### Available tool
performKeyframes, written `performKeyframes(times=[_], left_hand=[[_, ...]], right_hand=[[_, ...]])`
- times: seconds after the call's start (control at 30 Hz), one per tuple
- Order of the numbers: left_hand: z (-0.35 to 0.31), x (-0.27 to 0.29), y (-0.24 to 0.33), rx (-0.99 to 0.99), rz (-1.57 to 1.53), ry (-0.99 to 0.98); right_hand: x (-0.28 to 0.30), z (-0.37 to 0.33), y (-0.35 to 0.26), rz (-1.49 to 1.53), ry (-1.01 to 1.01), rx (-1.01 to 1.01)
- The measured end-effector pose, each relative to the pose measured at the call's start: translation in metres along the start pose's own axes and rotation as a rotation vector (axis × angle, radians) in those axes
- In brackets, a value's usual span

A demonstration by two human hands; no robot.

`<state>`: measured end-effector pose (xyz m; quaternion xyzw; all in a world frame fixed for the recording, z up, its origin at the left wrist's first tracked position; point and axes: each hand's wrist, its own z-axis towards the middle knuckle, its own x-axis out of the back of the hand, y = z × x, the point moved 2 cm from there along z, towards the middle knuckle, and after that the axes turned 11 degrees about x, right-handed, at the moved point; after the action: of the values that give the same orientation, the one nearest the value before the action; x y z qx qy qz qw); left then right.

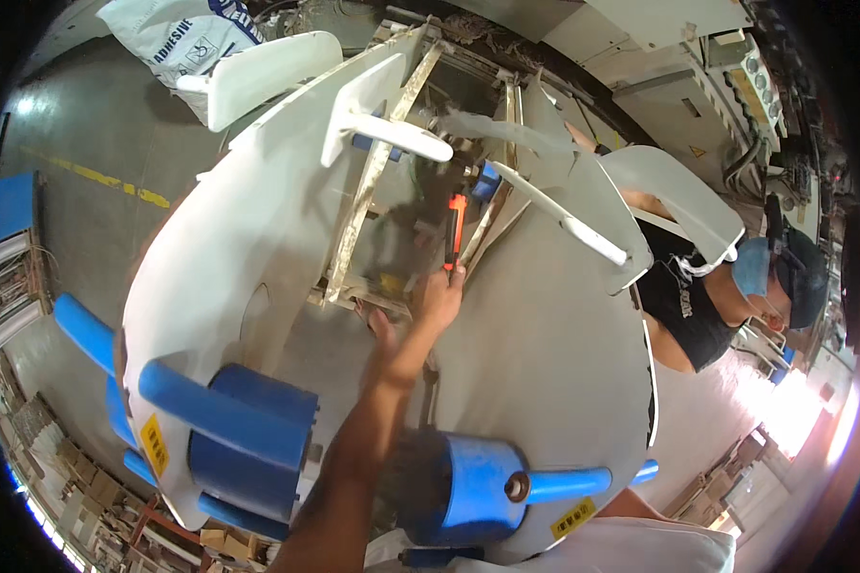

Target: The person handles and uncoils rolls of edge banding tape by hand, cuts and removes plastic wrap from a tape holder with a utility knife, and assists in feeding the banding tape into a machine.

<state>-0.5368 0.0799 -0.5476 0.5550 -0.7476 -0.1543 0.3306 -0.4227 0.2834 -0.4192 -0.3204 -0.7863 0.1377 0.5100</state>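
The right hand's (438, 300) fingers wrap an orange-and-black tool (457, 222) above a white-sided machine (210, 239); the left hand's (382, 329) grip, partly hidden, is unclear.

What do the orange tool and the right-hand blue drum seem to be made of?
Orange tool: probably smooth plastic, judging by its even, bright orange beside black. Right-hand blue drum: likely painted metal, slightly glossy, as highlights show; plastic remains possible.

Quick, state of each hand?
Left hand: partly hidden, open or closed can't be told.
Right hand: closed, holding an orange-and-black tool.
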Motion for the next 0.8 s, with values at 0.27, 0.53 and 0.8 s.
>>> performKeyframes(times=[0.27,0.53,0.8], left_hand=[[-0.006,0.007,-0.003,0.03,-0.063,-0.079],[-0.01,0.016,0.009,-0.048,-0.043,-0.186],[-0.082,0.053,0.03,0.016,-0.016,-0.27]], right_hand=[[-0.011,0.021,-0.01,0.026,0.035,0.009],[-0.036,0.108,-0.018,0.095,0.096,0.056],[-0.069,0.138,0.011,0.247,0.36,0.179]])
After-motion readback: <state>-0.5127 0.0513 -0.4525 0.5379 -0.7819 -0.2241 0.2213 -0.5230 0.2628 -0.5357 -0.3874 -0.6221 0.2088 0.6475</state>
